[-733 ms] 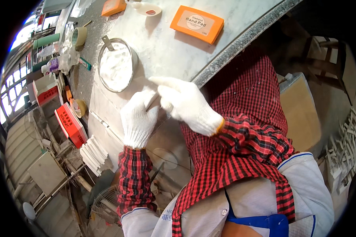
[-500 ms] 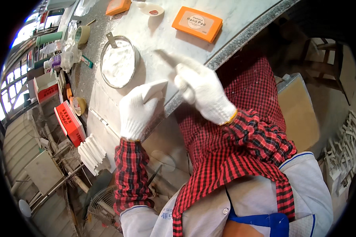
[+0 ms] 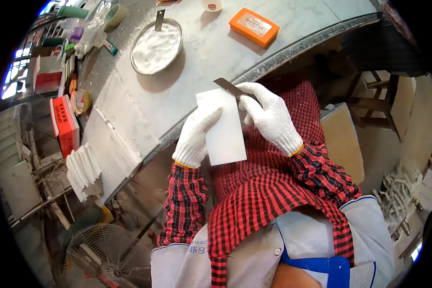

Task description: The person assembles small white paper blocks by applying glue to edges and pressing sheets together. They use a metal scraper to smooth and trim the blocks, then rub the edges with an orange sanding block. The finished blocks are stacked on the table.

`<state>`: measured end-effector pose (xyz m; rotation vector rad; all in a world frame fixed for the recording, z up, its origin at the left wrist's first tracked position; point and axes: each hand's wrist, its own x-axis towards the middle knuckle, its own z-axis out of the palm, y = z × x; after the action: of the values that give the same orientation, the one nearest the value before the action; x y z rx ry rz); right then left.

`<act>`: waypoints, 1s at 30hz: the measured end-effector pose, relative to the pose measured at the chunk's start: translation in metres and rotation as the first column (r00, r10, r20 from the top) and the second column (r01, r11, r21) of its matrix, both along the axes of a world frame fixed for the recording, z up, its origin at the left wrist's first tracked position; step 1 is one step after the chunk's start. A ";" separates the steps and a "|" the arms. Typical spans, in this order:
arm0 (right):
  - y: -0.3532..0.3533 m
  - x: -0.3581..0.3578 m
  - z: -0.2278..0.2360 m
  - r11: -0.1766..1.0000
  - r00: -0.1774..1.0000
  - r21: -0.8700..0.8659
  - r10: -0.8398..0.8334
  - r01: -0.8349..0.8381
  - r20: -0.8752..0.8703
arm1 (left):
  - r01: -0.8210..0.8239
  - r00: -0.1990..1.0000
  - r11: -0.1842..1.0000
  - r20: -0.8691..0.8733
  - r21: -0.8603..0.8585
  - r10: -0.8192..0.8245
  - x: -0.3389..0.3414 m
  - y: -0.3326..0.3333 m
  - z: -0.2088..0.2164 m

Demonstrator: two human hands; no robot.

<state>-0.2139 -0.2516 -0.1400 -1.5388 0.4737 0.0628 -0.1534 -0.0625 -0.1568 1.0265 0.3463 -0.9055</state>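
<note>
My left hand (image 3: 191, 141) is closed on a flat white rectangular tile (image 3: 227, 137), thumb across its face and fingers hidden behind it. The tile is held just off the table's edge, above my lap. My right hand (image 3: 271, 117) grips a thin dark metal blade (image 3: 227, 87), perhaps a scraper. Its free end reaches over the tile's top corner; whether it touches there I cannot tell. Both hands wear white knit gloves. Beyond them on the table stands a round metal bowl (image 3: 182, 42) of white paste or powder (image 3: 153, 53), with another metal strip (image 3: 159, 20) standing in it.
An orange hand pad (image 3: 254, 27) lies on the marble-topped table (image 3: 211, 53). To the left are a stack of white strips (image 3: 83, 170), a red box (image 3: 64, 126) and tape rolls (image 3: 81, 101). A fan (image 3: 101, 254) stands below left; a wooden stool (image 3: 377, 98) is at the right.
The tile has turned from steeply angled to showing its broad face. My right hand has brought the blade to the tile's top corner. The whole view has shifted.
</note>
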 end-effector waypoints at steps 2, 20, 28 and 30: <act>-0.001 -0.005 -0.005 0.997 1.000 -0.074 0.004 -0.003 0.005 | -0.030 0.999 0.998 -0.041 -0.064 0.027 -0.010 -0.003 -0.007; -0.007 0.003 -0.004 0.997 0.996 0.070 -0.037 0.042 -0.081 | 0.025 0.995 0.999 0.099 -0.026 -0.022 -0.020 -0.006 -0.027; -0.011 0.010 -0.014 0.971 0.998 -0.238 0.027 -0.038 -0.052 | -0.148 0.983 0.937 -0.148 -0.316 0.105 -0.018 -0.003 -0.045; -0.006 0.012 -0.016 0.962 0.999 -0.273 0.035 -0.032 0.004 | -0.198 0.976 0.905 -0.161 -0.377 0.146 -0.022 -0.002 -0.043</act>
<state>-0.2017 -0.2578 -0.1557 -1.8172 0.4636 0.0172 -0.1758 -0.0649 -0.1995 0.5591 0.3414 -0.8396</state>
